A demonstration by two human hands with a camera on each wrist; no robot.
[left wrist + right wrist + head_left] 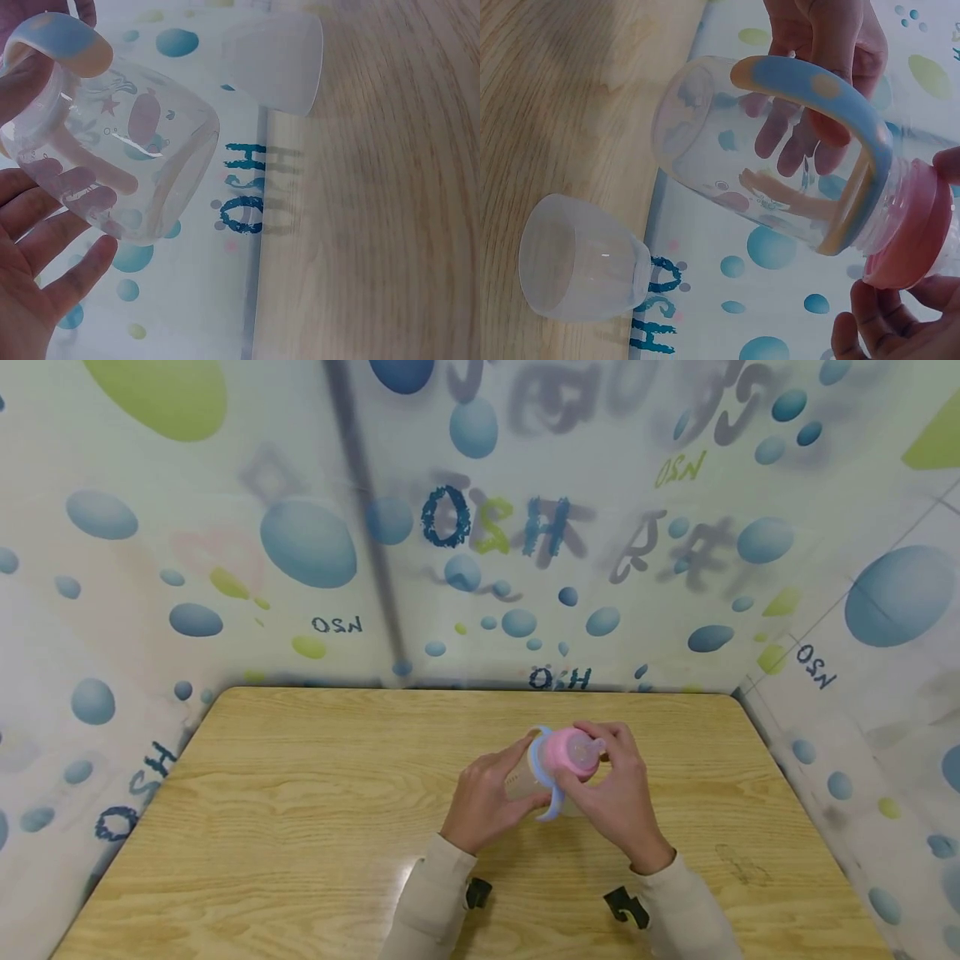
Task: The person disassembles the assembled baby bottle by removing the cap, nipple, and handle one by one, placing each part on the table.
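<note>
A clear baby bottle [727, 150] is held tilted above the table between both hands. My left hand [487, 793] grips its body, with the thumb near the blue two-armed handle [817, 82]. My right hand [618, 785] pinches the pink screw collar [911, 232] between thumb and fingers. A strip of the bottle's clear threaded neck [889, 214] shows between the handle and the collar. From the collar a clear nipple [597, 747] points right in the head view. Small printed figures mark the bottle, and its inside looks see-through.
A translucent bottle cap [585, 259] stands on the wooden table [300, 793] just beyond the bottle, mostly hidden in the head view. Walls of patterned sheeting [420, 602] with blue and green ovals enclose the table's back and sides. A black strap piece [626, 907] hangs by the right sleeve.
</note>
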